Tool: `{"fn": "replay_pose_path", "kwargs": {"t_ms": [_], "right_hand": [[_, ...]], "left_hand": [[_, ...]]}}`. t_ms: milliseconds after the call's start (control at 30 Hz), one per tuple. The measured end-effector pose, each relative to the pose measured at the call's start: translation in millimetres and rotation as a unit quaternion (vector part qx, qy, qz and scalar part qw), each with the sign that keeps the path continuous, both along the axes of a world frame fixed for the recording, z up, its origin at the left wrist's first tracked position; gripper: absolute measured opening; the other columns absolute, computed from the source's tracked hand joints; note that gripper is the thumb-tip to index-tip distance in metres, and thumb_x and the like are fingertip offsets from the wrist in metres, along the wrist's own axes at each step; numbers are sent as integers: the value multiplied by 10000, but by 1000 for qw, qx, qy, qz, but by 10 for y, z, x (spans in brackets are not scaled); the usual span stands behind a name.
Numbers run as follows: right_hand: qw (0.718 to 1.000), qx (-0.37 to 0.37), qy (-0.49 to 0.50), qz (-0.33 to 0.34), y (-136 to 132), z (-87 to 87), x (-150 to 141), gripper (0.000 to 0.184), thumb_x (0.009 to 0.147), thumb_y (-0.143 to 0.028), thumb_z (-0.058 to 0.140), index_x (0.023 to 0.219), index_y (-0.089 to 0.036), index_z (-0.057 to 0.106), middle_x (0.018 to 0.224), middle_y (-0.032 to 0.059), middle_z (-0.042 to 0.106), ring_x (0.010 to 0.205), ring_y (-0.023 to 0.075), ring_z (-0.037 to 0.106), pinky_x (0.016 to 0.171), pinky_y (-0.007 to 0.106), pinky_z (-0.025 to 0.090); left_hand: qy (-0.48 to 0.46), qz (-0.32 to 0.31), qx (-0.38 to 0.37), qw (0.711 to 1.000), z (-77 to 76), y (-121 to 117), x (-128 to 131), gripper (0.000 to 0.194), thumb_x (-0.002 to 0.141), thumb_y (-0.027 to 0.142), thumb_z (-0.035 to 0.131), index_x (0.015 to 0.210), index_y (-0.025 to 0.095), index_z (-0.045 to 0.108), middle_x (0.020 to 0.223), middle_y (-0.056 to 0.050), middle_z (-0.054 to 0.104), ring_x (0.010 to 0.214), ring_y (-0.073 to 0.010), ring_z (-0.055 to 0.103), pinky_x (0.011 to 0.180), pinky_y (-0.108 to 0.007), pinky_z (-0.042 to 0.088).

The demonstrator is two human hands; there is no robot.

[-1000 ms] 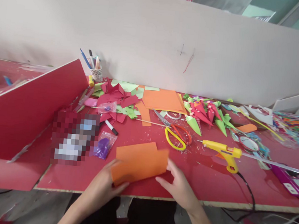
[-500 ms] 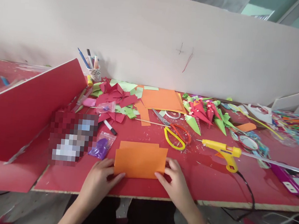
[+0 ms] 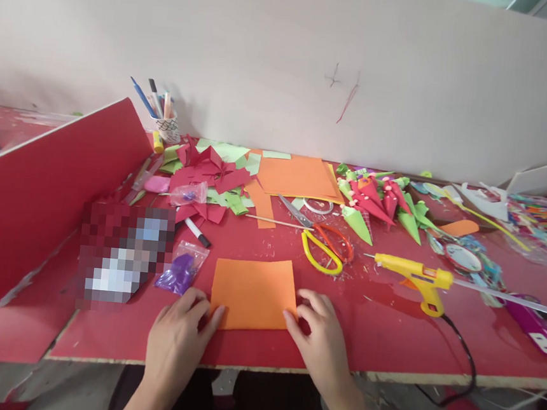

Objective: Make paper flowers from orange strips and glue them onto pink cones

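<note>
A rectangle of orange paper (image 3: 254,293) lies near the front edge of the red table. My left hand (image 3: 184,331) grips its left side, the thumb on the near-left corner and the fingers curled by the edge. On the opposite side my right hand (image 3: 319,330) pinches the right edge, its thumb on the paper and its fingers bent beside it. Beyond the paper lie scissors (image 3: 322,251) with one yellow and one orange-red handle. A small clear bag with purple contents (image 3: 179,271) is left of the paper.
A yellow glue gun (image 3: 414,271) with a black cord lies at right. Orange sheets (image 3: 298,175), red paper pieces (image 3: 212,173) and red and green paper cones (image 3: 374,201) cover the back. A red board (image 3: 53,205) stands at left; a pen cup (image 3: 168,129) stands behind.
The orange paper's two offset layers now line up as one rectangle, with the upper outline more even. Both hands stay at its sides. The view has shifted slightly.
</note>
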State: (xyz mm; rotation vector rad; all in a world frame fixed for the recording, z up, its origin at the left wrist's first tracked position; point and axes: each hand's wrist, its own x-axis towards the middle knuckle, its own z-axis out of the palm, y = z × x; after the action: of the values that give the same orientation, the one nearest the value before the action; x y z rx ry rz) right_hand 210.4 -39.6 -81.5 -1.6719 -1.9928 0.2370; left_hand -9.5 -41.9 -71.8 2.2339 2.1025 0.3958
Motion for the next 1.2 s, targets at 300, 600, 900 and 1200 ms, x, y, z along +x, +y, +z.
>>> {"fn": "replay_pose_path", "kwargs": {"t_ms": [300,600,900,1200], "right_hand": [[1000,-2,-21,-9,16,27,-51,215,779,-184,465,564,-175,464,891,46,566,769,169,485,678,305,410],[999,12,-38,-15,8,23,-68,209,773,-172,466,565,-172,451,873,46,567,750,170,474,667,301,399],[998,17,-59,-21,23,52,-92,200,756,-167,472,558,-181,458,868,52,569,733,174,474,653,302,388],[998,30,-50,-18,22,78,-99,227,765,-186,471,540,-187,448,857,55,562,710,165,462,632,296,383]], "left_hand": [[37,40,-45,997,75,36,59,371,825,418,396,552,186,494,742,22,554,546,-113,478,511,-237,293],[45,81,-104,990,155,89,105,404,830,438,359,570,188,542,968,43,533,532,-72,478,458,-214,254],[55,57,-90,993,132,89,106,381,841,403,342,590,180,521,869,10,523,517,-77,463,472,-224,268],[39,-3,-58,998,59,35,-9,344,847,386,349,612,181,496,913,-3,503,540,-90,469,550,-249,341]]}}
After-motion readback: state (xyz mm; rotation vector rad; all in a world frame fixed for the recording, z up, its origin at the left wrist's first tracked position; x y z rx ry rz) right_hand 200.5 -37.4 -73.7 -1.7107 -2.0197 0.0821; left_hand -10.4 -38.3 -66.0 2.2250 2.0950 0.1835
